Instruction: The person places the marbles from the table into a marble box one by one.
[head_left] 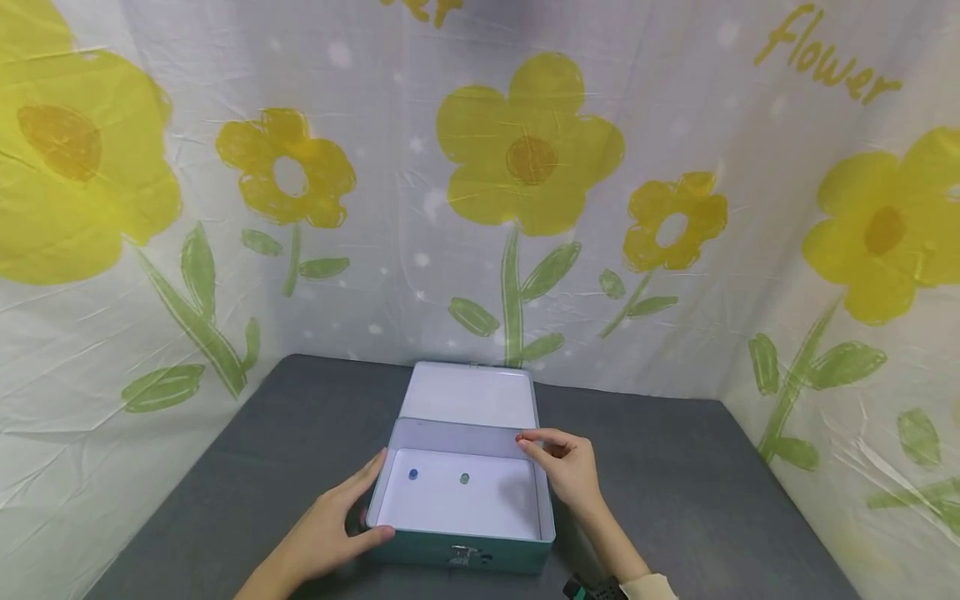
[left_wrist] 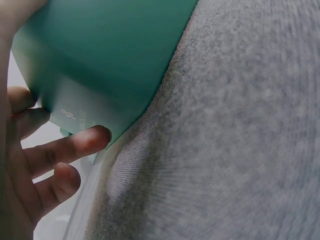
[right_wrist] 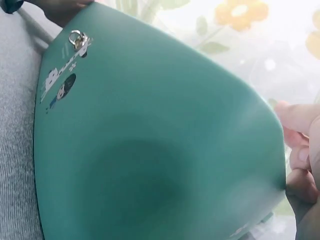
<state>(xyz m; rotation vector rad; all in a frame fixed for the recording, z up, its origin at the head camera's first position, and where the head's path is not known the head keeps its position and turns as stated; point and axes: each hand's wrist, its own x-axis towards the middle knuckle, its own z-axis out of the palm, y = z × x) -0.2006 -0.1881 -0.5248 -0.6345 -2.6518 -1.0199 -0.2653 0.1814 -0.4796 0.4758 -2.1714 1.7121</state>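
At the left, the left forearm slants up and inward, and the left hand (head_left: 326,521) spreads wide at the near left corner of the teal rectangular box with a white interior (head_left: 420,546). Its thumb lies at the front rim, and its fingers reach away along the left side; the left wrist view shows some fingers touching the teal wall and others standing apart from it.

The box sits on the dark grey cloth-covered table (head_left: 315,417), its longer axis seeming to run left to right. Its front wall, bearing a small silver metal latch (head_left: 462,552), faces the person, and its open white-lined lid (head_left: 471,393) points toward the far edge of the table. Inside, the small round blue bead (head_left: 413,474) lies toward the left, and the small round green bead (head_left: 465,478) lies near the middle.

Farther right, the small red bead (head_left: 519,438) is pinched between the thumb and index finger of the right hand (head_left: 573,471), above the far right part of the box. That forearm comes up from the lower right, the hand bent leftward.
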